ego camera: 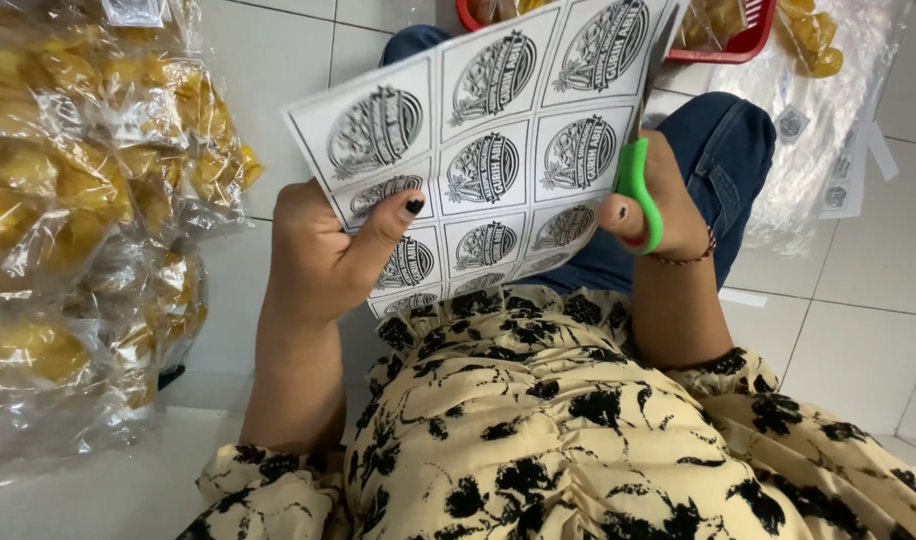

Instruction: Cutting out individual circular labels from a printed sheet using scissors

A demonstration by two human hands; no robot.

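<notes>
Paper sheet (478, 150) of round black-and-white labels in a grid is being held up over the lap. The left hand (323, 250) is pinching its lower left edge, thumb on top. The right hand (658, 205) is gripping green-handled scissors (633, 185) at the sheet's right edge. The sheet looks light, thin and floppy, likely easiest to steady near the cut. Clear bags of yellow snacks (88, 200) are piling up at left; a red basket (738, 40) is sitting beyond the knee.

Held label sheet (483, 150); left, clear snack bags (78, 230)
</notes>
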